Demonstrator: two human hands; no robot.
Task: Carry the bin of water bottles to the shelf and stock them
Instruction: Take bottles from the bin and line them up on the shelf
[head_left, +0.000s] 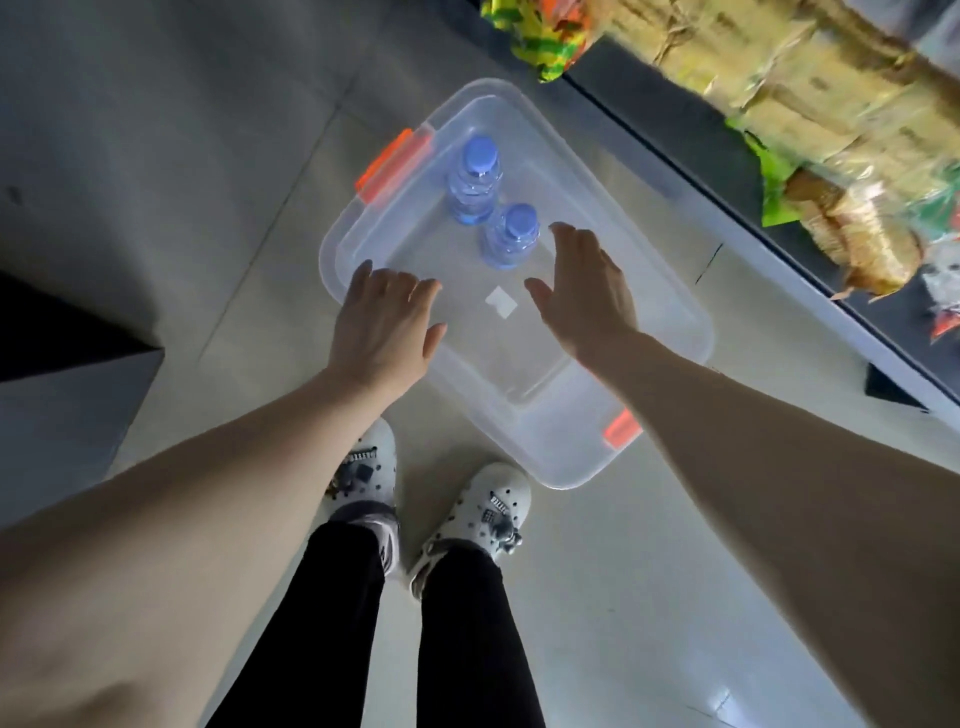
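Note:
A clear plastic bin (670, 332) with orange latches sits on the tiled floor in front of my feet. Two water bottles with blue caps stand upright inside it: one farther away (475, 179) and one nearer (511, 236). My left hand (384, 322) hovers over the bin's near left rim, fingers apart, holding nothing. Over the middle of the bin, just right of the nearer bottle, my right hand (582, 286) is spread open and apart from the bottle. A small white label (501, 302) lies on the bin's bottom between my hands.
A low shelf (779, 171) with a dark edge runs diagonally along the right, stocked with snack packets and bags (852, 228). A dark object (62, 327) stands at the left. My feet in white clogs (431, 499) are just before the bin.

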